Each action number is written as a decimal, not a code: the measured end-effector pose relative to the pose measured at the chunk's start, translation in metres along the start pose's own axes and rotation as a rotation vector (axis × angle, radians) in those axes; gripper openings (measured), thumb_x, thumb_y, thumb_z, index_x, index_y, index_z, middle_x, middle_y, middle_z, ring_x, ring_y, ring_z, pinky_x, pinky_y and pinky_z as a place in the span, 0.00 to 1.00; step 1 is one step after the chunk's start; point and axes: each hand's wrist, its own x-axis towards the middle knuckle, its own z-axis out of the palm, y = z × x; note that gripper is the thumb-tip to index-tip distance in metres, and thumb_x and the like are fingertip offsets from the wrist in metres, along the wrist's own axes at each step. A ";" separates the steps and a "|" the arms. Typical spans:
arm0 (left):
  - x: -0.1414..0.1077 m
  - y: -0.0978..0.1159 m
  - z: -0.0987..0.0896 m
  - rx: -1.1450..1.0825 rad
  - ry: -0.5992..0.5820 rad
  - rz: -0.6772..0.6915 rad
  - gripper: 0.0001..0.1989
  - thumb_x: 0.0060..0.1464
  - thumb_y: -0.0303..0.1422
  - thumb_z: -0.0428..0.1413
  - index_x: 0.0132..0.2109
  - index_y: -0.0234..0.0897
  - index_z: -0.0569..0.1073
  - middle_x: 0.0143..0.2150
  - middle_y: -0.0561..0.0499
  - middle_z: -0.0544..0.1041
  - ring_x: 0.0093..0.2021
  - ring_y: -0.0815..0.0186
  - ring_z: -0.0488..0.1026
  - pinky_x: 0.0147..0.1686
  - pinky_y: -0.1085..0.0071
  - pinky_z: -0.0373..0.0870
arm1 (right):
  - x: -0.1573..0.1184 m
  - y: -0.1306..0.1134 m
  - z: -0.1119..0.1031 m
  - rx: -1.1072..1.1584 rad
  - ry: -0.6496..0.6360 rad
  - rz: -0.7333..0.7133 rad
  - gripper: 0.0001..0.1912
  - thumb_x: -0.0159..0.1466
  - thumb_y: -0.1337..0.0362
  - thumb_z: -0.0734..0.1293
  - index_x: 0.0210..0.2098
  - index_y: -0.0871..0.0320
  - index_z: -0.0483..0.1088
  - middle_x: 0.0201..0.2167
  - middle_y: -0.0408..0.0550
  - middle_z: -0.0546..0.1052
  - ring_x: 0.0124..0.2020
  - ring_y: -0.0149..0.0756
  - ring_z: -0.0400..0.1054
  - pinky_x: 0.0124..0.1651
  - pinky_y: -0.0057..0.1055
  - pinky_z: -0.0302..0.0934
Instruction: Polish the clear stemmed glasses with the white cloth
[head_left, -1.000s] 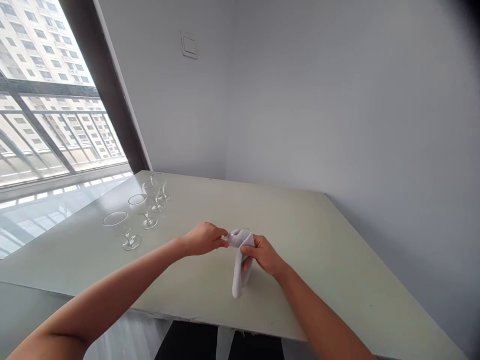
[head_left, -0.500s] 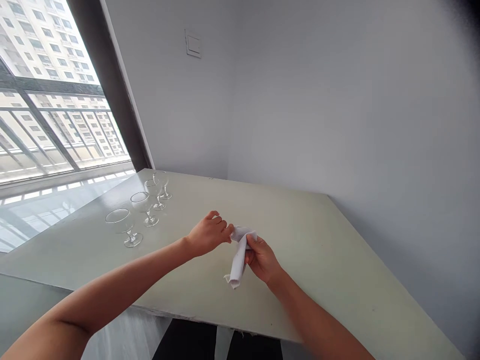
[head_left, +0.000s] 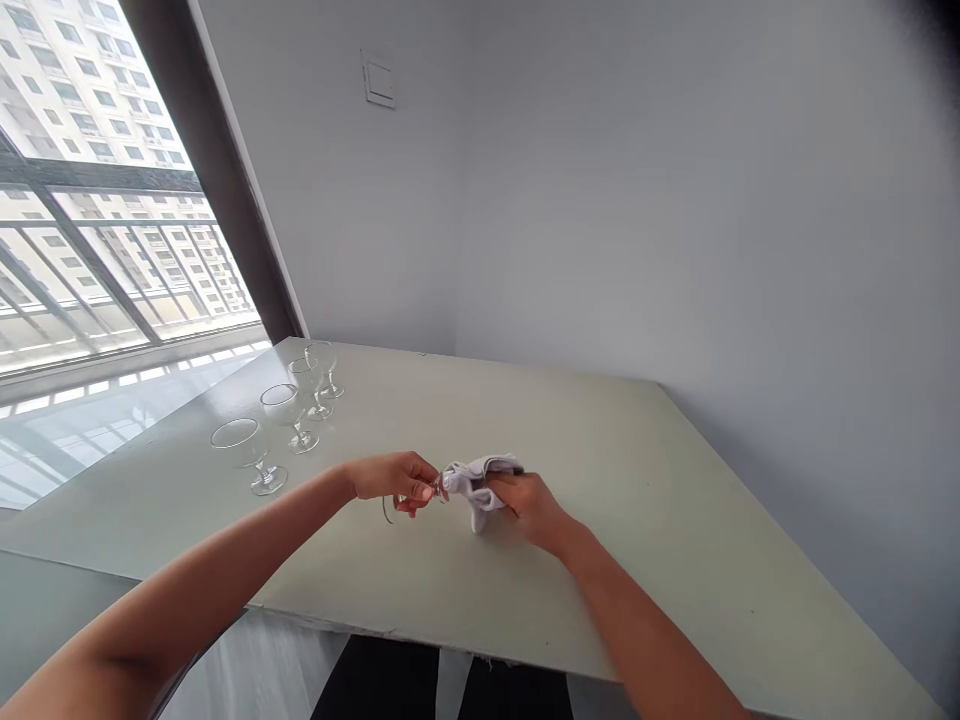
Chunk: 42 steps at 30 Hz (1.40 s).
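My left hand (head_left: 409, 482) is closed round the stem of a stemmed glass (head_left: 388, 510), which lies on its side above the table, its base showing at the left. A white cloth (head_left: 478, 485) is bunched over the glass's bowl, which is mostly hidden. From the right, my right hand (head_left: 529, 505) presses into the cloth, its fingertips covered by the fabric.
Several clear stemmed glasses stand upright in a row at the table's left, the nearest glass (head_left: 238, 443) closest to my left forearm. Grey walls (head_left: 637, 200) rise behind the pale table (head_left: 660, 560). A window is at the left.
The cloth has been unrolled and shifted, and a glass now shows between my hands. My left hand has closed and moved down slightly; my right hand has moved slightly right.
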 end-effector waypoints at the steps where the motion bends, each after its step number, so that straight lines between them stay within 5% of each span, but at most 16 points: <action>1: 0.001 -0.004 -0.001 -0.019 0.041 -0.016 0.22 0.46 0.48 0.54 0.40 0.34 0.71 0.21 0.57 0.59 0.21 0.74 0.58 0.29 0.70 0.65 | 0.000 0.005 -0.006 -0.035 0.030 0.009 0.15 0.58 0.68 0.61 0.43 0.51 0.72 0.38 0.45 0.76 0.40 0.39 0.69 0.46 0.38 0.60; 7: 0.009 -0.020 -0.004 0.234 0.511 -0.166 0.20 0.49 0.46 0.50 0.42 0.37 0.70 0.25 0.54 0.66 0.23 0.72 0.63 0.23 0.74 0.60 | -0.005 0.009 -0.039 -0.220 0.370 0.075 0.19 0.61 0.66 0.59 0.51 0.47 0.66 0.44 0.44 0.74 0.45 0.43 0.66 0.48 0.44 0.58; 10: 0.012 -0.017 0.003 0.544 0.669 -0.195 0.15 0.50 0.41 0.49 0.41 0.39 0.71 0.26 0.54 0.69 0.26 0.69 0.67 0.24 0.74 0.58 | -0.003 -0.009 -0.028 -0.432 0.263 -0.067 0.20 0.61 0.64 0.61 0.53 0.47 0.63 0.46 0.45 0.73 0.49 0.45 0.62 0.56 0.48 0.47; 14: 0.020 -0.009 0.025 1.016 0.723 -0.035 0.06 0.49 0.29 0.48 0.30 0.38 0.69 0.25 0.53 0.71 0.27 0.67 0.68 0.25 0.73 0.54 | 0.006 -0.029 0.007 -0.639 0.043 -0.236 0.23 0.60 0.58 0.61 0.56 0.50 0.60 0.46 0.45 0.73 0.52 0.46 0.60 0.61 0.52 0.33; 17: 0.026 -0.008 0.040 1.267 0.763 0.128 0.07 0.49 0.23 0.46 0.27 0.36 0.64 0.22 0.52 0.69 0.22 0.69 0.65 0.24 0.71 0.52 | 0.013 -0.031 0.020 -0.624 0.081 -0.187 0.20 0.63 0.62 0.57 0.55 0.53 0.61 0.49 0.48 0.71 0.52 0.44 0.61 0.59 0.49 0.45; 20: 0.029 -0.011 0.045 1.377 0.808 0.329 0.08 0.55 0.26 0.43 0.30 0.36 0.63 0.22 0.53 0.67 0.22 0.69 0.64 0.25 0.70 0.52 | 0.017 -0.025 0.009 -0.404 0.177 -0.008 0.18 0.64 0.62 0.55 0.50 0.54 0.66 0.49 0.49 0.71 0.50 0.41 0.63 0.51 0.42 0.56; 25: 0.034 -0.013 0.050 1.298 0.774 0.477 0.08 0.58 0.33 0.44 0.44 0.36 0.62 0.24 0.53 0.71 0.24 0.69 0.66 0.27 0.71 0.54 | 0.016 -0.002 -0.018 0.454 0.157 0.478 0.17 0.59 0.53 0.60 0.28 0.58 0.73 0.24 0.46 0.74 0.27 0.34 0.66 0.31 0.31 0.60; 29: 0.048 -0.010 0.054 1.030 0.901 0.379 0.21 0.58 0.35 0.45 0.58 0.40 0.54 0.29 0.55 0.73 0.26 0.69 0.67 0.28 0.73 0.57 | 0.016 0.011 -0.009 1.005 0.440 0.621 0.11 0.52 0.57 0.67 0.24 0.60 0.70 0.20 0.42 0.71 0.24 0.32 0.64 0.27 0.30 0.60; 34: 0.074 -0.002 0.056 0.833 1.081 0.220 0.24 0.58 0.35 0.43 0.61 0.44 0.52 0.31 0.54 0.72 0.29 0.68 0.68 0.30 0.73 0.59 | 0.019 0.001 0.012 1.116 0.657 0.439 0.06 0.54 0.62 0.65 0.29 0.57 0.71 0.31 0.44 0.73 0.35 0.36 0.67 0.37 0.34 0.63; 38: 0.094 0.004 0.063 0.766 1.122 0.148 0.26 0.57 0.32 0.43 0.62 0.45 0.49 0.40 0.49 0.69 0.29 0.68 0.68 0.28 0.73 0.61 | 0.017 -0.008 0.024 0.987 0.649 0.306 0.13 0.59 0.56 0.63 0.42 0.52 0.69 0.42 0.44 0.72 0.44 0.36 0.64 0.45 0.34 0.60; 42: 0.114 0.009 0.078 0.709 1.189 0.243 0.27 0.54 0.26 0.43 0.61 0.44 0.51 0.48 0.44 0.62 0.36 0.67 0.67 0.35 0.68 0.65 | 0.014 -0.010 0.028 0.898 0.594 0.341 0.16 0.59 0.54 0.62 0.46 0.51 0.66 0.44 0.45 0.71 0.47 0.37 0.63 0.46 0.35 0.58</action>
